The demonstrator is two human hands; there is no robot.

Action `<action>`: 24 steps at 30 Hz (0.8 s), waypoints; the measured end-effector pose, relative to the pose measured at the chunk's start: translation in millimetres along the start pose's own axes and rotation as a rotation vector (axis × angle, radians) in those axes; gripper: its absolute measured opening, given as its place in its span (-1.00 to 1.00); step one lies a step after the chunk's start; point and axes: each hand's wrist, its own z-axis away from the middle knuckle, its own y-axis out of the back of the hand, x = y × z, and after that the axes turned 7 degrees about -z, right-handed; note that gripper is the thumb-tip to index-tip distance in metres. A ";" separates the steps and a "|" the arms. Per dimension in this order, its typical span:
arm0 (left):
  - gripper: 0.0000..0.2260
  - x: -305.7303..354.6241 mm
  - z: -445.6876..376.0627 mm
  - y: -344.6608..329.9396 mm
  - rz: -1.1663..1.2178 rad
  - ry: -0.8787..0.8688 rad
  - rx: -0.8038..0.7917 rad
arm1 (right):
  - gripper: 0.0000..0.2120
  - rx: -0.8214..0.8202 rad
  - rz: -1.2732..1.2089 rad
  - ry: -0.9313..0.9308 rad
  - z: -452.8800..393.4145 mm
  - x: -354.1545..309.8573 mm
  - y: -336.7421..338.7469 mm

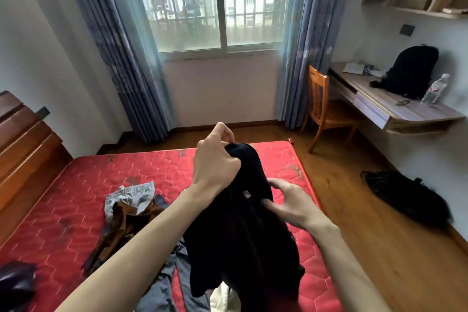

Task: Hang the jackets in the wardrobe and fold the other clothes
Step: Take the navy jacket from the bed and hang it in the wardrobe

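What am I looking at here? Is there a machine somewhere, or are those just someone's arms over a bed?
No machine: a person wears a wide-angle camera on the head, looking forward and down, so you see their own arms. There is only this one picture. The left hand grips the top of a black garment and holds it up; the right hand pinches its side lower down. Below is a red mattress with more clothes on it: a brown garment, a grey-and-white patterned piece and a blue-grey garment. To the right stand a wooden chair and a desk with a black backpack and a water bottle.
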 end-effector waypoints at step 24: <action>-0.59 -111.7 18.3 114.5 -0.612 -0.448 -0.162 | -0.91 0.238 -0.098 0.247 -39.9 -28.1 -30.6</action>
